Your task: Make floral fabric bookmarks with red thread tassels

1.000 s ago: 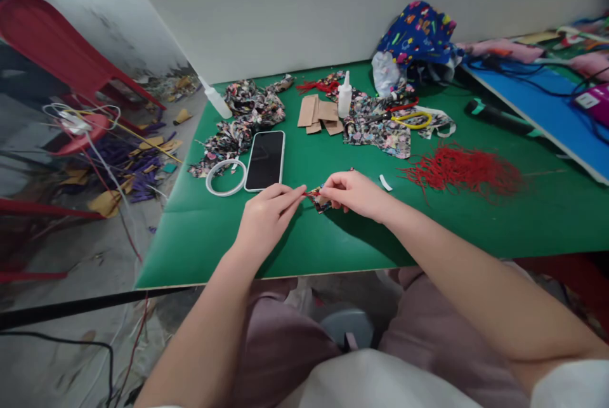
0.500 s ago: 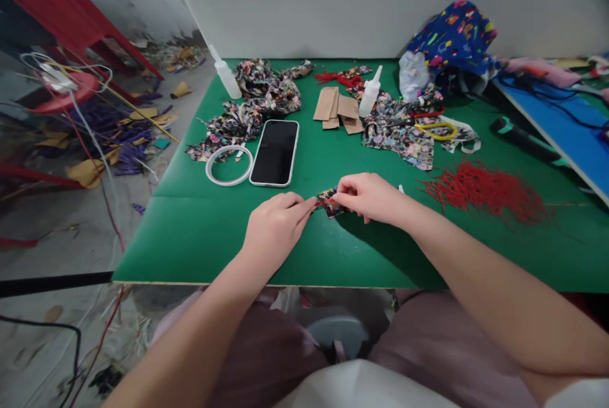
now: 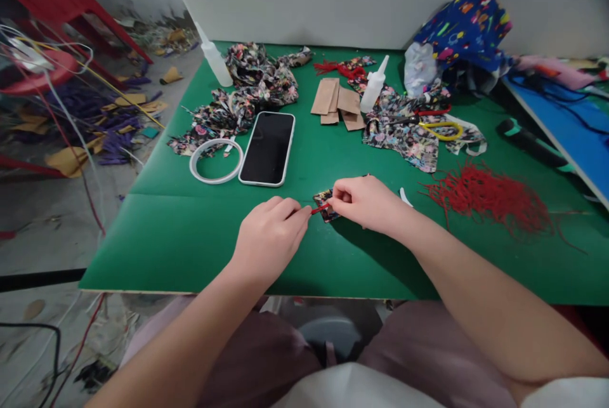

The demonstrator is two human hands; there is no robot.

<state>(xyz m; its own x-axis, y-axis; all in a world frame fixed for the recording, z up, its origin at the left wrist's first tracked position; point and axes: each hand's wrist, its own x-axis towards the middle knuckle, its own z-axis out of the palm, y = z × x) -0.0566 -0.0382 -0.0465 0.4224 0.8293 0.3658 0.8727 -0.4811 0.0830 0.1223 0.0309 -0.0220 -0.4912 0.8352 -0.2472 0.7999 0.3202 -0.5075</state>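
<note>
My left hand [image 3: 270,235] pinches the end of a short red cord [image 3: 320,209] just above the green table [image 3: 190,236]. My right hand [image 3: 365,204] pinches a small floral fabric piece [image 3: 325,197] that the cord runs into. Both hands meet near the table's middle, close to the front edge. A pile of loose red cords [image 3: 490,197] lies to the right of my right hand. A small white strip [image 3: 405,196] sits just beyond my right wrist.
A black phone [image 3: 267,148] and a white tape ring [image 3: 216,160] lie left of centre. Floral fabric scraps [image 3: 247,94], brown card pieces [image 3: 335,100], two glue bottles [image 3: 372,86], yellow-handled scissors [image 3: 440,127] and a blue patterned cloth [image 3: 469,24] crowd the back. A blue board [image 3: 566,129] borders the right.
My hands have stayed together on the cord and fabric piece, shifting slightly. The camera has tilted, so the table sits lower and more centred in view.
</note>
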